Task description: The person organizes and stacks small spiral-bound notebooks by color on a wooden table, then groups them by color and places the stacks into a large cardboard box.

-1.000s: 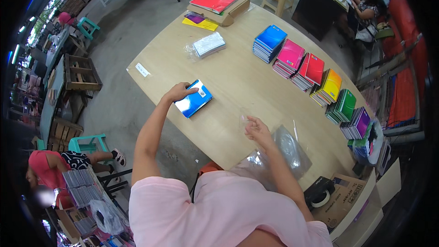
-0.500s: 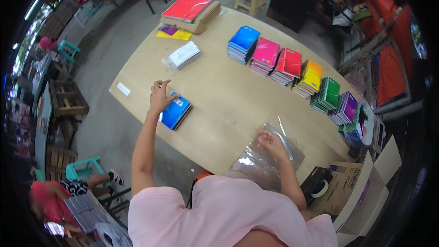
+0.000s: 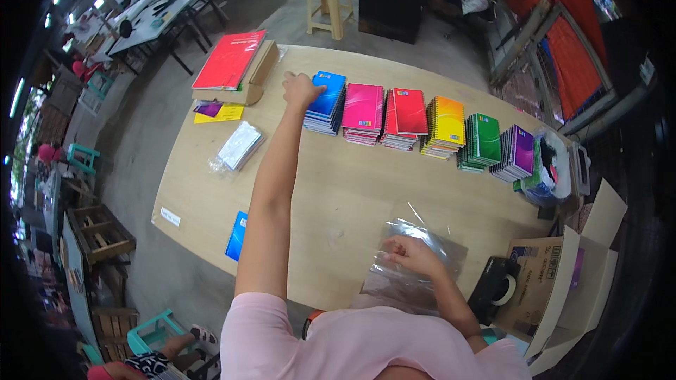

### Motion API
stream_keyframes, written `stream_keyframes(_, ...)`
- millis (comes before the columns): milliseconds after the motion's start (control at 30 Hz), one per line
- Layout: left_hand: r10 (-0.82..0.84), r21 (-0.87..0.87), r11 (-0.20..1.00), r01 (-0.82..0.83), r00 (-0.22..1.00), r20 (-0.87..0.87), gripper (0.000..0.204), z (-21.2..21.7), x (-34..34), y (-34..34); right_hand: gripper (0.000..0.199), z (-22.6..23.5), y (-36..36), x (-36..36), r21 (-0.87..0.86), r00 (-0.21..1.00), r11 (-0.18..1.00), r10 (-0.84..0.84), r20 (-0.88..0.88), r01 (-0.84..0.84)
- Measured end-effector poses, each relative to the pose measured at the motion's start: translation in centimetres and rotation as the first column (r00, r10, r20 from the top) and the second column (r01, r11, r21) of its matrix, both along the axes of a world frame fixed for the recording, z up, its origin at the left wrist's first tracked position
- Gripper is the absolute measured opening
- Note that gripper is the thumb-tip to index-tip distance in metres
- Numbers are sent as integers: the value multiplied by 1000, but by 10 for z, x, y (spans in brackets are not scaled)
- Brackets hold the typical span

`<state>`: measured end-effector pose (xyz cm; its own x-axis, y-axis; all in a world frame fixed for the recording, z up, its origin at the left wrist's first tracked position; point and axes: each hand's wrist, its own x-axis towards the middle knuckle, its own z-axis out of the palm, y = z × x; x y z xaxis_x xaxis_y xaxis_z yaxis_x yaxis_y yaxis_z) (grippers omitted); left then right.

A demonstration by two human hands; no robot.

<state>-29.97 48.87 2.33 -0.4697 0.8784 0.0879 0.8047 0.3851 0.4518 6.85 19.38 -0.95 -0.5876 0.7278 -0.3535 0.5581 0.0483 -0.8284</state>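
Clearly, the step in hand is a reach for the blue notebook stack (image 3: 328, 96), first of the coloured stacks along the bench's (image 3: 310, 253) far side. The left hand (image 3: 303, 90) is at its left edge, thumb and fingers parted, nothing gripped that I can see. Another blue notebook (image 3: 236, 238) lies near the bench's left edge, partly behind the forearm. The right hand (image 3: 414, 255) is curled over clear plastic (image 3: 440, 257); whether it pinches any, I can't tell. Taking a notebook calls for closing the thumb under a cover.
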Motion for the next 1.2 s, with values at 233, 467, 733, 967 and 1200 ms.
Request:
stream_keyframes(233, -74, -189, 978, 89, 994, 82, 67, 0, -2, 26, 46, 3, 24, 16, 6, 995, 999, 33, 99, -34)
stream_keyframes(467, -277, 271, 961, 57, 202, 939, 58, 2, -9, -40, 31, 30, 99, -13, 281, 970, 936, -238, 59, 212)
stream_keyframes(733, -337, 274, 938, -212, -375, 864, 51, -54, 44, -171, 48, 10, 219, -138, 921, 981, 384, -193, 9, 67)
stream_keyframes(967, -242, 202, 968, -147, -353, 904, 49, -60, 54, -196, 43, -23, 246, -119, 849, 994, 523, -105, -22, 74)
stream_keyframes(1200, -306, 199, 952, -232, -726, 616, 44, -54, 100, -205, 39, 30, 119, -92, 904, 967, 423, 250, -49, -63)
